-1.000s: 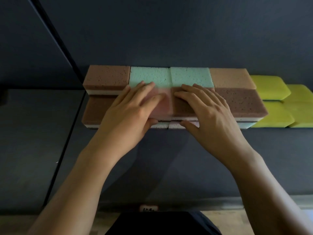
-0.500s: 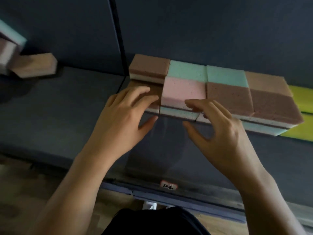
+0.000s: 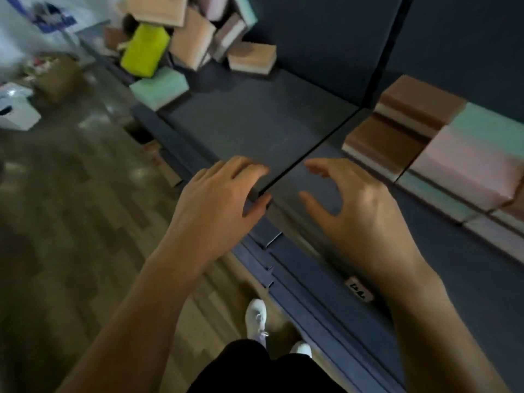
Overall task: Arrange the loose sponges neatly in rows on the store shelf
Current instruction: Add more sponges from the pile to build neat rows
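Sponges [image 3: 465,163] stand in rows, untouched; left hand [image 3: 215,199] and right hand [image 3: 363,214] hold nothing, fingers [image 3: 246,169] loosely spread.

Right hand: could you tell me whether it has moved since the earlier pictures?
Yes. The right hand has drawn back off the neat row of foam sponges, leftwards past its brown end sponge, over the dark shelf.

floor [image 3: 71,222]: wood-look planks, grey-brown, blurred | white shoes [image 3: 256,316] — two, on the planks, bottom centre | black garment [image 3: 255,370]: bottom edge, overlapping the shoes | small white label [image 3: 359,290]: dark handwriting, unreadable | white box [image 3: 17,112]: far left, on the floor | blue-and-white sign [image 3: 54,18] — top left, blurred | brownish clutter [image 3: 56,75]: near the box, unclear
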The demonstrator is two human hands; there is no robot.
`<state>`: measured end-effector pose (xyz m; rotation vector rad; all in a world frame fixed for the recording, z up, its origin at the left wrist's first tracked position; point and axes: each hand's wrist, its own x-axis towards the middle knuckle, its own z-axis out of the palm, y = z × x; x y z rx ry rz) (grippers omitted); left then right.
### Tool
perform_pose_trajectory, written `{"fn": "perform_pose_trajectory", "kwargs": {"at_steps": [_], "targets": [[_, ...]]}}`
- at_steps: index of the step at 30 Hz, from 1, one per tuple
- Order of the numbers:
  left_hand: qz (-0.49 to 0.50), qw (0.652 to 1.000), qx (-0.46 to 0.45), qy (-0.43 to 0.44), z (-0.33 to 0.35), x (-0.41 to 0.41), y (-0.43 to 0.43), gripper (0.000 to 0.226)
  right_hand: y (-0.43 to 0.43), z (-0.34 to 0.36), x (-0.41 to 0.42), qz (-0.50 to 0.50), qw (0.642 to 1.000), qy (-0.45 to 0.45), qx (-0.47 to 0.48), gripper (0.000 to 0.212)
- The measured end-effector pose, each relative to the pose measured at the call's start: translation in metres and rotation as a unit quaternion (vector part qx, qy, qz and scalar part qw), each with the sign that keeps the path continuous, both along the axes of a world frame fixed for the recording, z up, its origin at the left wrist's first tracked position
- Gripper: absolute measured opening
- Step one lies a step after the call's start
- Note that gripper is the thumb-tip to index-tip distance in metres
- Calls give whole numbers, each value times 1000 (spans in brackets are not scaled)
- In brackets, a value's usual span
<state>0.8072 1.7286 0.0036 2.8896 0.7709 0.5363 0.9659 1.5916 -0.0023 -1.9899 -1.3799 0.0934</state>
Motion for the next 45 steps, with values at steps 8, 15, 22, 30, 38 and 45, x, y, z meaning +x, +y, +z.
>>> {"fn": "perform_pose_trajectory", "kwargs": {"at_steps": [8,15,22,30,38,45], "targets": [[74,997,21,-2,12,-23,48,38,58,12,-19,45,999,-16,27,41],[95,994,43,-22,20,-29,137,42,144,24,-29,35,996,-57,51,42],[99,992,48,-58,32,-38,235,39,237,36,-43,32,996,-75,47,40],[119,989,41,-81,27,-35,323,48,307,31,-50,21,997,-65,25,41],[158,986,-39,-42,13,-11,363,72,340,18,-51,38,996,-81,-8,57],[143,981,-76,-105,19,-23,370,64,376,-1,-61,66,995,-48,-64,89]]}}
